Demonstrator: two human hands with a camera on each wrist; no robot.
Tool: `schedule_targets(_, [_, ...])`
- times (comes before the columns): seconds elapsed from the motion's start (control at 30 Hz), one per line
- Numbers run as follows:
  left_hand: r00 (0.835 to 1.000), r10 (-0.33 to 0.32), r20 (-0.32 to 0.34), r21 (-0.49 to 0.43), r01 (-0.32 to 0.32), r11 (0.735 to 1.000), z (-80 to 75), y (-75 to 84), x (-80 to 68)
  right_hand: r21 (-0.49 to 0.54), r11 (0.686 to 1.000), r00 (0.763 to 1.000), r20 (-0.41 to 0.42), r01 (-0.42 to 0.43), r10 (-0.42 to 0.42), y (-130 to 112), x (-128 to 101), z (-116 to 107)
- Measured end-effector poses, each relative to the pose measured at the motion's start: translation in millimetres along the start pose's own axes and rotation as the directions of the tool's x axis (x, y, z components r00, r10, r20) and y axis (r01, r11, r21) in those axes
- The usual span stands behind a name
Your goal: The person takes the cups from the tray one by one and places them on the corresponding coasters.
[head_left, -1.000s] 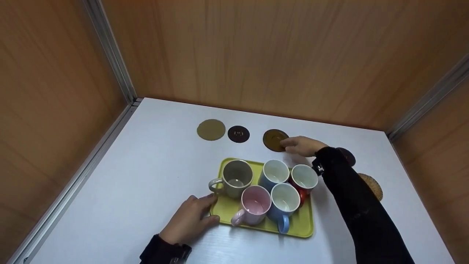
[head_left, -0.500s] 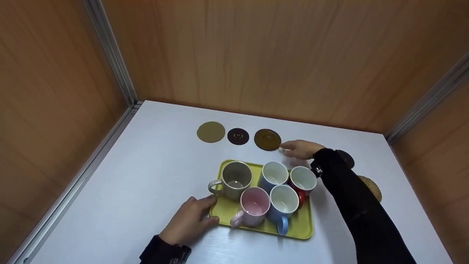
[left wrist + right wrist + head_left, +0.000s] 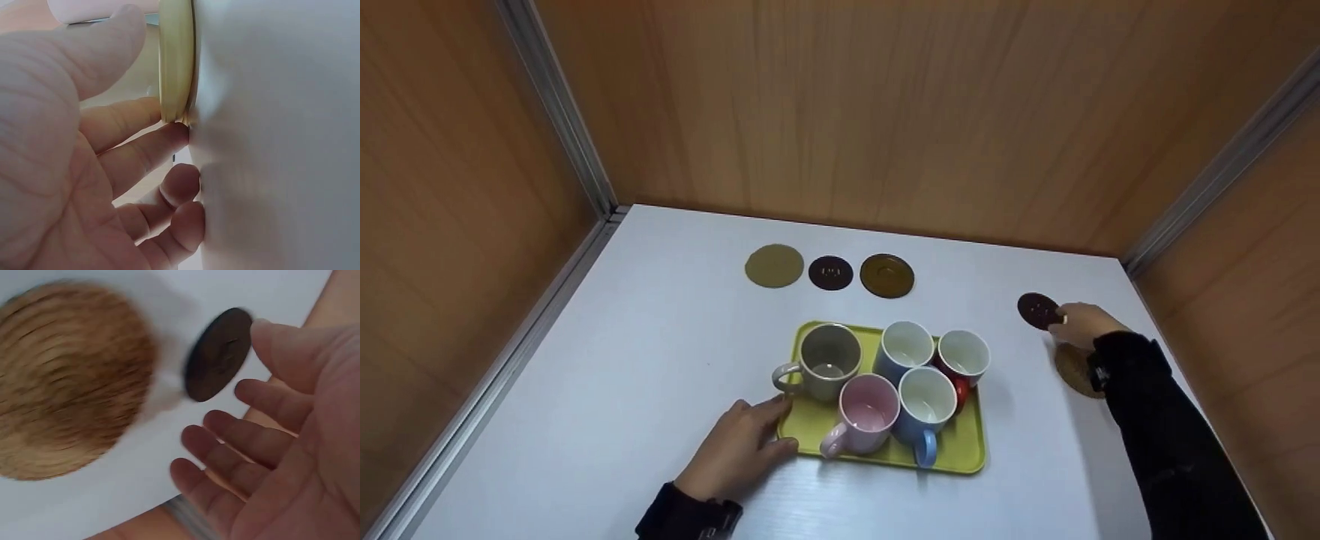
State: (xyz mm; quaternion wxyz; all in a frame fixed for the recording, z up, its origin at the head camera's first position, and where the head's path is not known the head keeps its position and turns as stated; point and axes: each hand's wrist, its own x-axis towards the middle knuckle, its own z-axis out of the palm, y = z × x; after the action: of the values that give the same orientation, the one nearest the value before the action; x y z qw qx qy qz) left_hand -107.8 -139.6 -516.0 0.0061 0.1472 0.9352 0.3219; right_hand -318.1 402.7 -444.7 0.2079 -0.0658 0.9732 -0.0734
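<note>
My left hand (image 3: 739,450) rests at the near left corner of a yellow tray (image 3: 810,426). In the left wrist view its fingertips touch the tray's rim (image 3: 175,67) and the table. On the tray stand a grey mug (image 3: 825,360), a pink mug (image 3: 866,433), two blue mugs, one in front (image 3: 915,429) and one behind (image 3: 889,367), and a red mug (image 3: 961,394). My right hand (image 3: 1084,324) is at the right edge of a dark round coaster (image 3: 1037,310). The right wrist view shows its thumb at the coaster's edge (image 3: 219,354), fingers loosely spread.
A woven coaster (image 3: 67,382) lies close by, partly covered by the right wrist in the head view. Along the back lie an olive coaster (image 3: 774,265), a small dark coaster (image 3: 831,273) and a brown coaster (image 3: 887,275). Wooden panels (image 3: 840,112) enclose the table.
The brown coaster has slid left, close to the small dark one. My right hand has left it and moved right to the other dark coaster. The left hand stays at the tray.
</note>
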Motion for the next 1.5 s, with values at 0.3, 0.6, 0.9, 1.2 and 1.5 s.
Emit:
schedule_targets(0.3, [1.0,-0.006,-0.013,0.002,0.006,1.0,1.5,-1.9,4.2,-0.018,1.0,0.997,-0.08,0.014,-0.015,12,2,26])
schedule_targets(0.6, [1.0,-0.015,0.009,0.008,0.015,1.0,0.5,-3.0,0.8,-0.032,0.999,0.999,-0.05,0.006,-0.007,-38,28,33])
schedule_targets(0.9, [1.0,0.009,0.019,-0.001,-0.009,1.0,2.3,-1.5,1.6,-0.071,0.967,0.964,-0.082,0.246,-0.251,-94,57,36])
schedule_targets(1.2, [0.999,-0.007,0.04,-0.005,0.007,1.0,3.7,-2.4,5.2,0.037,0.985,0.978,-0.133,0.167,-0.161,-51,25,40])
schedule_targets(1.5, [1.0,-0.002,0.021,0.013,0.002,1.0,2.9,-10.1,5.8,0.11,0.992,0.985,-0.168,0.066,-0.046,7,-45,57])
